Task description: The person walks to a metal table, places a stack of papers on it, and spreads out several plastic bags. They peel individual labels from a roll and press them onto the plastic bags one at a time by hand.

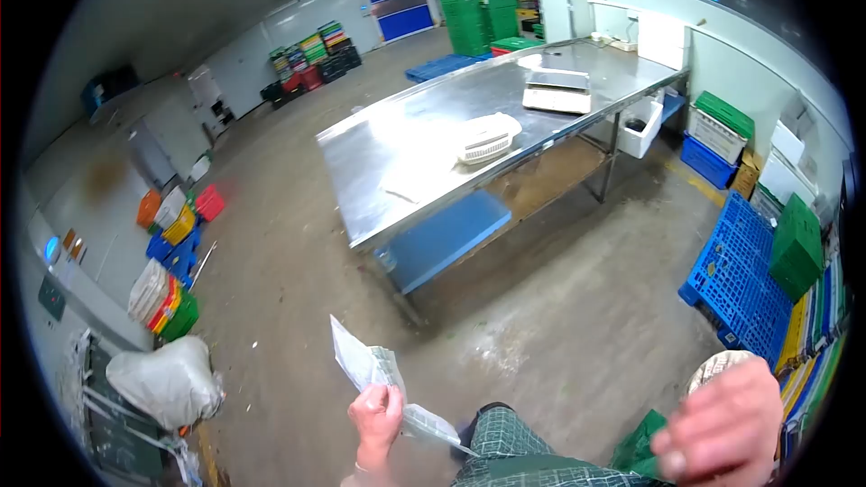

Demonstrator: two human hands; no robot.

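My left hand point(376, 413) is closed around a thin, crumpled white sheet point(356, 356) with a pale green part, which sticks up above the fist. Another white piece point(429, 424) trails from below the same hand, in front of my legs. At the lower right, close to the camera, my right hand point(722, 424) is blurred, its fingers loosely bent and apart, with nothing visible in them. A pale ribbed thing point(717, 365) shows just behind it. Green material point(639, 444) hangs beside my checked clothing, left of the right hand.
A long steel table point(424, 135) stands ahead, bearing a white basket point(487, 138) and a scale point(557, 92). Blue pallets point(744, 275) and a green crate point(796, 248) line the right side. A white sack point(167, 379) and stacked tubs point(167, 302) stand at the left.
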